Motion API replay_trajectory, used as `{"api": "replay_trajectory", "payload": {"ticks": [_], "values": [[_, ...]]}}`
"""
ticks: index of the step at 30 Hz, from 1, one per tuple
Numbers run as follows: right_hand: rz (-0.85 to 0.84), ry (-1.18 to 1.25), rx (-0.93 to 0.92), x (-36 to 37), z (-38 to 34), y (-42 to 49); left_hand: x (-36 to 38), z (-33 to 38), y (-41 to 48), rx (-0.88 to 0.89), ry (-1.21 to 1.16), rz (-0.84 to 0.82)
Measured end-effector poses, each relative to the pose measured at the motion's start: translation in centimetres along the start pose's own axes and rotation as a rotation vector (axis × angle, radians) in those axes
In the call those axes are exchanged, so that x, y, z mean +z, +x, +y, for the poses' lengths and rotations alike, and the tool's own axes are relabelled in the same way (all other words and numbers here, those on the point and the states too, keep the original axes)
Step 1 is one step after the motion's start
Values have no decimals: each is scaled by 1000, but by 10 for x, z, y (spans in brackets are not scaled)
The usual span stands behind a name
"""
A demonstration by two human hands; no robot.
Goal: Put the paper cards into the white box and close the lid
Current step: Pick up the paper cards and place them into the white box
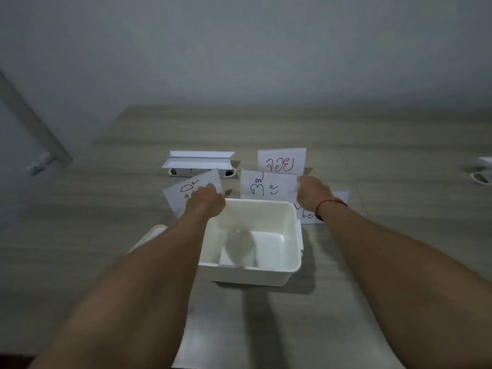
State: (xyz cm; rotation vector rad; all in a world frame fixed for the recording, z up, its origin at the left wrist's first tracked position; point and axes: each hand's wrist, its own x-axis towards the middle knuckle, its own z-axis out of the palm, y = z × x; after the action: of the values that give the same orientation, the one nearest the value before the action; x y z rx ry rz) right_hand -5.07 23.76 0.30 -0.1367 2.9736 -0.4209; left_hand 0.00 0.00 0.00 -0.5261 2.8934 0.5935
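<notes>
The open white box (290,272) stands on the table in front of me, with nothing inside. My left hand (206,199) grips a paper card with red writing (183,191), lifted and tilted beyond the box's far left corner. My right hand (312,193) pinches the right edge of a card with green writing (266,186), held just behind the box's far rim. A card with red letters (282,162) lies farther back. Another card (306,213) lies partly hidden under my right wrist. The white lid (153,233) peeks out under my left forearm, left of the box.
A white power-socket unit with a raised flap (199,162) sits in the wooden table (106,235) behind the cards. Another socket unit (483,171) shows at the right edge. A grey wall (239,49) rises beyond the table.
</notes>
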Motion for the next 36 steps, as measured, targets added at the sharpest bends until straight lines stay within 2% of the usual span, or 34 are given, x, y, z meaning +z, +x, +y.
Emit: {"api": "replay_trajectory", "payload": {"ticks": [7,16,20,26,33,36], "values": [[-72,-175,54,34,34,31,34,-5,24,-125,-1,-1],[44,-384,38,52,42,30,41,-8,29,-140,0,21],[63,-378,-7,53,44,24,42,-11,23,-207,-47,22],[206,-251,-62,30,31,16,40,-13,13,-230,-81,30],[484,-228,-174,-42,-12,21,34,-11,5,-202,-43,-7],[534,-142,-188,-62,-38,24,33,-15,5,-184,-45,-23]]}}
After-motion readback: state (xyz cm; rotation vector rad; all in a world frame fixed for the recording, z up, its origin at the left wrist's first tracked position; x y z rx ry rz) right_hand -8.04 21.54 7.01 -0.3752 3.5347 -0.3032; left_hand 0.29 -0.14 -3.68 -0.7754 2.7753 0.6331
